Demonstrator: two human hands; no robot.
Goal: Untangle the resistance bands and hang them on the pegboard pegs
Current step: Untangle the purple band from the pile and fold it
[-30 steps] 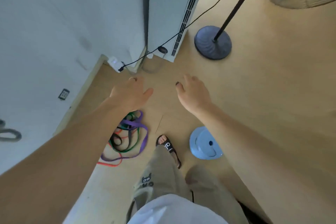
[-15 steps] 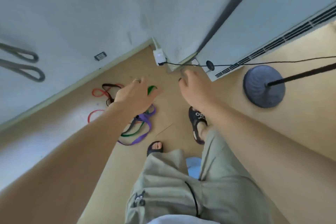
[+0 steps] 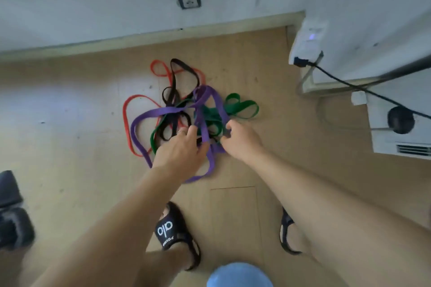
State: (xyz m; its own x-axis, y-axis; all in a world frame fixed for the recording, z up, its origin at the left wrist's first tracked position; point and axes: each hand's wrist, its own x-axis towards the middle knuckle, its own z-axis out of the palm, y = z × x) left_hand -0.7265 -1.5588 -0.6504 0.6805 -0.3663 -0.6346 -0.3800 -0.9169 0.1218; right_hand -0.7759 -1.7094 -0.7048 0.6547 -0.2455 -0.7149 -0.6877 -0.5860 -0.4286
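Observation:
A tangle of resistance bands lies on the wooden floor close to the wall: a purple band (image 3: 163, 112), a green band (image 3: 242, 107), a black band (image 3: 184, 72) and a red band (image 3: 127, 123), looped through one another. My left hand (image 3: 182, 149) reaches into the near side of the pile, and the purple band runs between its fingers and thumb. My right hand (image 3: 240, 140) curls its fingers round the knot where purple and green cross. No pegboard is in view.
A wall socket (image 3: 189, 0) sits above the skirting. At the right stands a white unit (image 3: 396, 142) with a power strip (image 3: 310, 39) and a black cable (image 3: 349, 84). My sandalled feet (image 3: 172, 233) stand behind the pile. A blue round object (image 3: 240, 275) lies at the bottom edge and a dark object (image 3: 11, 212) at the left.
I have turned to face the wall and bent down over the pile. Both hands have dropped from above the floor onto the tangle and closed on its bands.

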